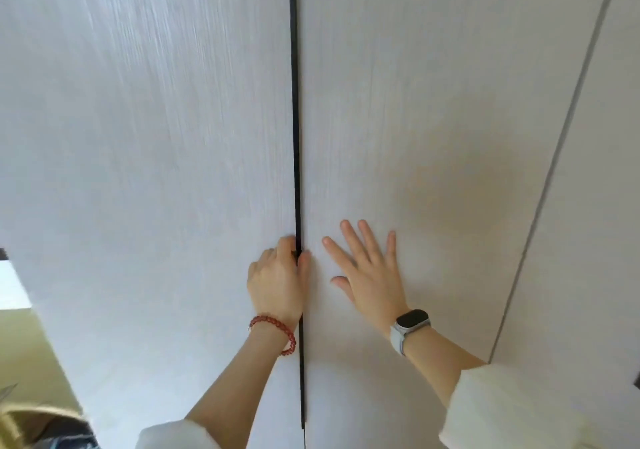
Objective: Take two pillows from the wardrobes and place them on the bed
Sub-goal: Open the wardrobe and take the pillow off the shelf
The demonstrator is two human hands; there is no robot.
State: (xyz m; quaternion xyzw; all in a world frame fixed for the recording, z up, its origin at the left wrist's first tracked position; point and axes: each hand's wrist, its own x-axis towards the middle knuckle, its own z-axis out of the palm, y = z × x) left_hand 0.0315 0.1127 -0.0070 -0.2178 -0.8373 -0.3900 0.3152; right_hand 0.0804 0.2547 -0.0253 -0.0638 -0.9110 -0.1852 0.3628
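Observation:
Two tall white wardrobe doors fill the view, the left door [156, 137] and the right door [415, 119], split by a narrow dark gap [295, 102]. My left hand [277, 279], with a red bead bracelet on its wrist, hooks its fingers into the gap and grips the edge of the left door. My right hand [367, 268], with a watch on its wrist, lies flat with spread fingers on the right door. No pillow and no bed are in view.
A third door panel [588, 206] stands at the far right behind a thin seam. At the lower left are a yellowish wall [27, 351] and a woven basket rim [38, 414].

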